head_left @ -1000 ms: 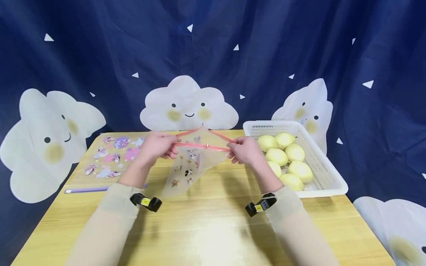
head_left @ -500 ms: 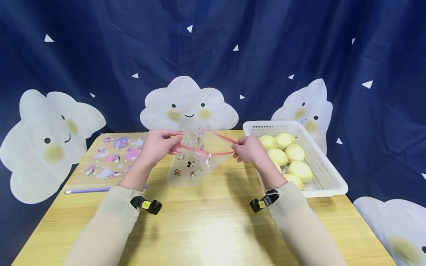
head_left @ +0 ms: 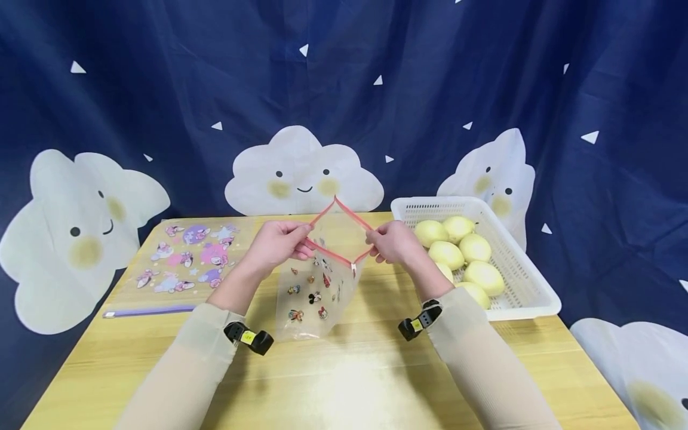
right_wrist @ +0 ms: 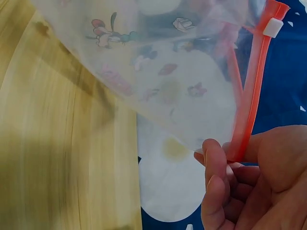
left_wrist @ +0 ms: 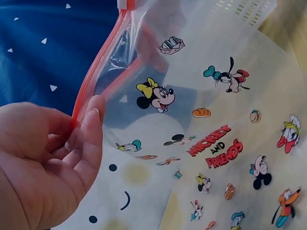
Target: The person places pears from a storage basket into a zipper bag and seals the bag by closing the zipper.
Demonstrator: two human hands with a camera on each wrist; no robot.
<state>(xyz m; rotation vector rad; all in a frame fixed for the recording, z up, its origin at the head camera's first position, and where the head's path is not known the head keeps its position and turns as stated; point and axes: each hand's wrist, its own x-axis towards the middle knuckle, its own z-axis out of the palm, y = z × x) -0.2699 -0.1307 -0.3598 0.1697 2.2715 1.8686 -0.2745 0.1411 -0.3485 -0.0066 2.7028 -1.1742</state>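
Note:
Between both hands hangs a clear zipper bag [head_left: 312,292] with a red zip edge and small cartoon prints, its mouth spread into a diamond. My left hand [head_left: 279,243] pinches the red edge on the left side, thumb and fingers closed over it. On the opposite side my right hand [head_left: 395,242] pinches the same edge. A white slider [right_wrist: 273,28] sits on the zip in the right wrist view. Prints of cartoon characters and red lettering [left_wrist: 217,147] show on the bag's wall in the left wrist view. Nothing shows inside the bag.
To the right, a white plastic basket [head_left: 529,298] holds several pale yellow lemon-like fruits [head_left: 484,278]. Flat at the left of the wooden table [head_left: 322,388] lies another printed clear bag [head_left: 188,260] with a purple zip. A dark blue cloud-patterned curtain [head_left: 344,77] hangs behind.
The bag's mouth has spread from a narrow gap to a wide diamond. The left hand has shifted slightly right, and the slider corner has come nearer and lower.

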